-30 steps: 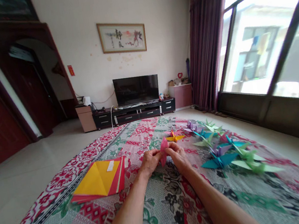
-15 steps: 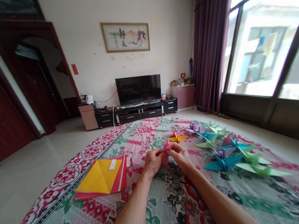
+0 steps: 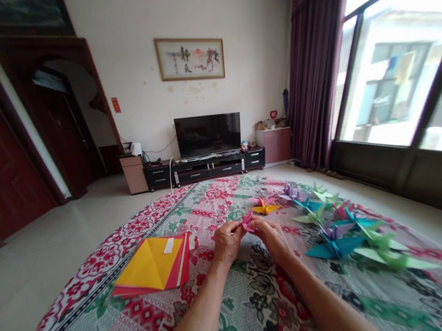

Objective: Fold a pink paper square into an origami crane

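Between my two hands is a small piece of folded pink paper (image 3: 247,220), held above the patterned cloth. My left hand (image 3: 228,241) pinches it from the left side, fingers closed. From the right, my right hand (image 3: 271,236) grips it too, with its fingers curled over the edge. Just beyond my hands a yellow paper crane (image 3: 266,208) rests on the cloth. Off to the right lie several more folded cranes, among them a blue crane (image 3: 335,247) and a light green crane (image 3: 394,256).
A stack of coloured paper sheets (image 3: 146,263), yellow on top, lies to my left. The flowered tablecloth (image 3: 243,326) covers the round table. Past the table's far edge stand a television (image 3: 209,134) and a low black cabinet (image 3: 193,176).
The pink paper now sits tilted and looks shorter between my fingers; earlier it stood more upright, its lower end showing beneath them. The whole view has shifted slightly.
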{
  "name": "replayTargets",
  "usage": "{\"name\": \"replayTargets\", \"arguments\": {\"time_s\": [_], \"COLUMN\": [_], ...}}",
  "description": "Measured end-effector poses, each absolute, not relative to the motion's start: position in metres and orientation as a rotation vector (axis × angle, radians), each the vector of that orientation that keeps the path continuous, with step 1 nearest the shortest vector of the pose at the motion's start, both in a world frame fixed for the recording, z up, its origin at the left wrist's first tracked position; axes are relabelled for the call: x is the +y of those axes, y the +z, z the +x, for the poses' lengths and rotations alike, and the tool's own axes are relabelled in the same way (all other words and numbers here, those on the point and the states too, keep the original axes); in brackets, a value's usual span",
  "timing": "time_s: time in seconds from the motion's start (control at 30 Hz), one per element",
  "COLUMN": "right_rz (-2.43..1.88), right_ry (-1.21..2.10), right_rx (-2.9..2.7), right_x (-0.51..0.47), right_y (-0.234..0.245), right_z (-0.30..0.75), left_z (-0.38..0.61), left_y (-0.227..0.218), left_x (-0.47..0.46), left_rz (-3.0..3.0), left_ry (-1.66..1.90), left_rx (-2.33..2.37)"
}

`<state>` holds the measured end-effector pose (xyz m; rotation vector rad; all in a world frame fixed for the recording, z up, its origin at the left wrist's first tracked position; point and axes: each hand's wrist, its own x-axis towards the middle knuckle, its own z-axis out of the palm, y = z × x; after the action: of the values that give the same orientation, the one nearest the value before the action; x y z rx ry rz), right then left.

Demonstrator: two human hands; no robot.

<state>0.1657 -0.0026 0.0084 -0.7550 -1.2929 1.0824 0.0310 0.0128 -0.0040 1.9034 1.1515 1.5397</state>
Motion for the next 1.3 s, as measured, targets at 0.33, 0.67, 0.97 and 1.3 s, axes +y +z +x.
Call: {"name": "replayTargets", "arguments": {"time_s": [0.33,0.67,0.97,1.3], "right_rz": [-0.835,-0.88,-0.886,-0.782], "right_ry": [1.089,1.529,1.772,1.644], "right_rx": [-1.18,-1.047,-1.02,-1.035], "right_x": [-0.004,-0.004,-0.002,-0.003], "right_y": [0.018,0.014,0.017,0.013], "right_z": [0.157,0.164,0.17,0.168], "left_z": [0.031,0.028,0.029,0.032], "left_y": [0.002,0.004,0.003,0.001], "left_x": [0.008,0.008,0.009,0.007], "left_rz": [2.006,2.105,2.163,2.024], "left_ry": [1.675,1.7,1.687,1.501], "left_rx": [1.116,1.168,1.147,1.189]}}
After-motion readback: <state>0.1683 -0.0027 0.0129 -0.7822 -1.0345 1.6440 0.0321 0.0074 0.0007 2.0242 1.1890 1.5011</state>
